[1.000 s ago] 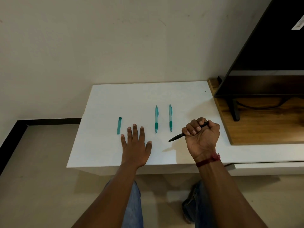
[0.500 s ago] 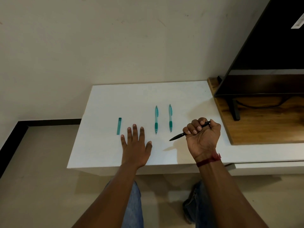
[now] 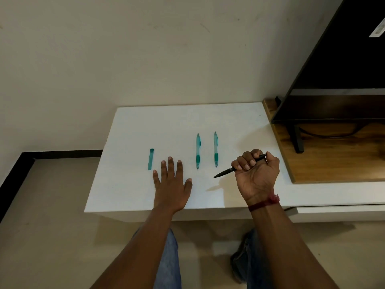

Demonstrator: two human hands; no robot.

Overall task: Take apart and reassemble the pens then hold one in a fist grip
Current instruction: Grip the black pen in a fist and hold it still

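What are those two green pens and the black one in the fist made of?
The two green pens look like see-through tinted plastic, since the white table shows through their barrels, with darker, probably rubbery grips. The black pen in the right hand looks matte; plastic or coated metal, I cannot tell.

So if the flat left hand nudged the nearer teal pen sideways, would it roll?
Probably: the teal pen looks round and slim, lying on the smooth white table. Its clip may stop it soon. It likely feels light and stiff.
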